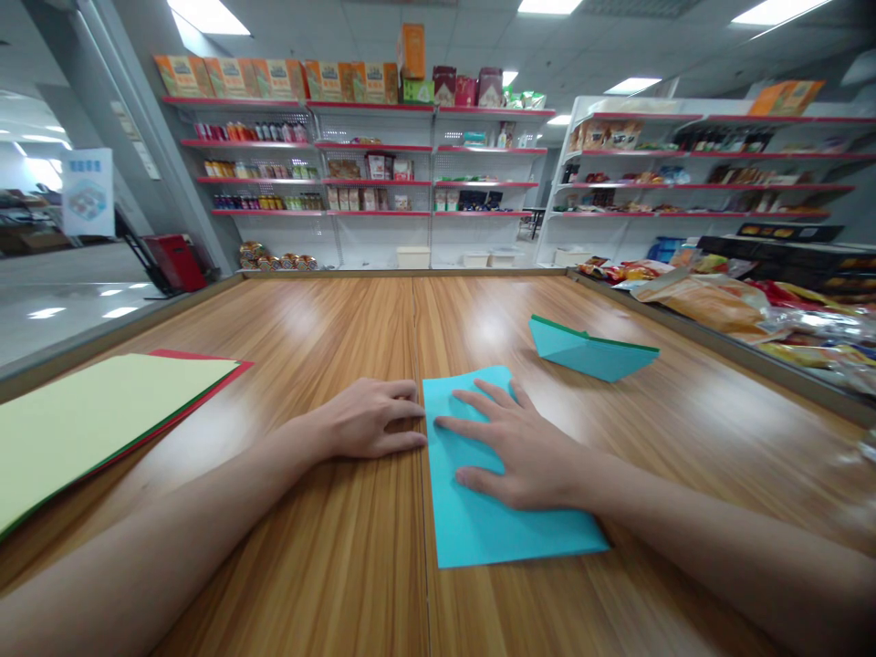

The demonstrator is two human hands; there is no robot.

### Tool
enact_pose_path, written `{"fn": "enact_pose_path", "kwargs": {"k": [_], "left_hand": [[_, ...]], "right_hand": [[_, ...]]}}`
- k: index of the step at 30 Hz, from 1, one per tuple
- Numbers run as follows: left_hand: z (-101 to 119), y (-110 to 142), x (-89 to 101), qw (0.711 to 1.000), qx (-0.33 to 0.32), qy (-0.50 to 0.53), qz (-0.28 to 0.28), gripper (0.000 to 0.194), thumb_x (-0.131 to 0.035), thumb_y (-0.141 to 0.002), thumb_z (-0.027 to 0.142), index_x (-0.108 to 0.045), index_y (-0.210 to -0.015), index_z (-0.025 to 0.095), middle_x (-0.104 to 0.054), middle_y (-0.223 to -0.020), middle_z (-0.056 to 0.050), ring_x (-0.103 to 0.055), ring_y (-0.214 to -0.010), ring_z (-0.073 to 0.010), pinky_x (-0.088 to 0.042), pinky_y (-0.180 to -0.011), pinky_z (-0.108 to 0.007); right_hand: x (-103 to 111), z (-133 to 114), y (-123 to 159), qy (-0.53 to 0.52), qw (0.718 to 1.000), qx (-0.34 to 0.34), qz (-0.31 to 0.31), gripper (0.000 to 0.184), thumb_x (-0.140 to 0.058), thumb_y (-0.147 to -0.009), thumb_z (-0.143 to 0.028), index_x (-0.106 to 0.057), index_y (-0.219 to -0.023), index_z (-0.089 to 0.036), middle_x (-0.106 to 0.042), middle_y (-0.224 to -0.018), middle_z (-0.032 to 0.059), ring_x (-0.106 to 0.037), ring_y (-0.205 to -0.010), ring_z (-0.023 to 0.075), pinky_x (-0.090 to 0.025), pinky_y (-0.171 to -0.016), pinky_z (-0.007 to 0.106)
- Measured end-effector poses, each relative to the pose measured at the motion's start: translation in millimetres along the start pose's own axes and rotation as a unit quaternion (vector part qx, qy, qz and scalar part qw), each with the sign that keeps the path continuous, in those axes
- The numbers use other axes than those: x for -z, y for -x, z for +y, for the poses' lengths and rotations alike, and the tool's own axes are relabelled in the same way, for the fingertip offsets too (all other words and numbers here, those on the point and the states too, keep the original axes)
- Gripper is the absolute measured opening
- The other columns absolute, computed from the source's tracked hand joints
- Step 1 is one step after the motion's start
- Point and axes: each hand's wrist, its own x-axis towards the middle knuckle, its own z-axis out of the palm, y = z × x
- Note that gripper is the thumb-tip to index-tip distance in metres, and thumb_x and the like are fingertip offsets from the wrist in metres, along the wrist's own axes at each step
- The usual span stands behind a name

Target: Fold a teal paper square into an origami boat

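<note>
A sheet of blue paper (520, 534), seemingly folded over, lies flat on the wooden table in front of me. My right hand (520, 443) rests on it with the fingers spread, covering its middle. Just left of the sheet, my left hand (373, 420) lies on the table, its fingers stretched out and their tips at the paper's left edge. Beyond my right hand stands a folded paper boat (592, 354), blue with a green rim. I see nothing held in either hand.
A stack of coloured paper (116, 401), pale yellow on top with green and red beneath, lies at the left. Packaged snacks (712, 301) are piled past the right table edge. Stocked shelves (373, 108) stand behind the wooden table (328, 319).
</note>
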Motion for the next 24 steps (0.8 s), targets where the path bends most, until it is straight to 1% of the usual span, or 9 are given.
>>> {"fn": "enact_pose_path", "kwargs": {"k": [9, 13, 17, 21, 24], "left_hand": [[-0.5, 0.4, 0.6, 1.000, 0.009, 0.021, -0.006, 0.032, -0.050, -0.091, 0.040, -0.065, -0.110, 0.018, -0.061, -0.098, -0.007, -0.061, -0.077, -0.0159, -0.046, -0.067, -0.026], [-0.7, 0.3, 0.4, 1.000, 0.014, 0.019, -0.005, 0.031, -0.051, -0.091, 0.039, -0.066, -0.110, 0.019, -0.061, -0.096, -0.006, -0.060, -0.074, -0.0151, -0.046, -0.065, -0.026], [-0.1, -0.1, 0.5, 1.000, 0.012, 0.012, -0.009, 0.031, -0.051, -0.091, 0.039, -0.066, -0.109, 0.019, -0.061, -0.097, -0.006, -0.060, -0.074, -0.0152, -0.046, -0.066, -0.026], [3.8, -2.0, 2.6, 1.000, 0.013, -0.010, -0.012, 0.032, -0.048, -0.092, 0.042, -0.066, -0.109, 0.021, -0.060, -0.107, -0.007, -0.063, -0.079, -0.0168, -0.048, -0.068, -0.027], [8.9, -4.8, 4.9, 0.999, 0.012, -0.023, -0.023, 0.035, -0.047, -0.092, 0.045, -0.066, -0.106, 0.019, -0.061, -0.114, -0.008, -0.065, -0.087, -0.0206, -0.050, -0.073, -0.030]], "right_hand": [[-1.1, 1.2, -0.3, -0.004, 1.000, 0.001, -0.001, 0.062, -0.050, -0.082, -0.061, -0.043, -0.137, -0.034, -0.035, -0.146, 0.0104, -0.026, -0.133, 0.0420, -0.011, -0.102, 0.067], [-1.0, 0.9, -0.5, 0.001, 1.000, 0.000, -0.001, 0.062, -0.050, -0.082, -0.059, -0.043, -0.138, -0.033, -0.035, -0.146, 0.0108, -0.025, -0.134, 0.0416, -0.011, -0.103, 0.066], [-1.0, 0.5, -0.9, 0.005, 1.000, -0.001, -0.002, 0.062, -0.049, -0.082, -0.060, -0.042, -0.138, -0.033, -0.035, -0.147, 0.0113, -0.025, -0.134, 0.0419, -0.011, -0.102, 0.067], [-2.0, 0.7, -0.5, 0.010, 1.000, -0.002, -0.001, 0.063, -0.049, -0.082, -0.060, -0.043, -0.138, -0.032, -0.036, -0.146, 0.0115, -0.025, -0.134, 0.0425, -0.011, -0.102, 0.068], [-3.6, 1.6, 0.2, 0.011, 1.000, 0.004, 0.006, 0.063, -0.049, -0.082, -0.061, -0.043, -0.138, -0.033, -0.037, -0.145, 0.0110, -0.026, -0.133, 0.0424, -0.013, -0.102, 0.068]]}}
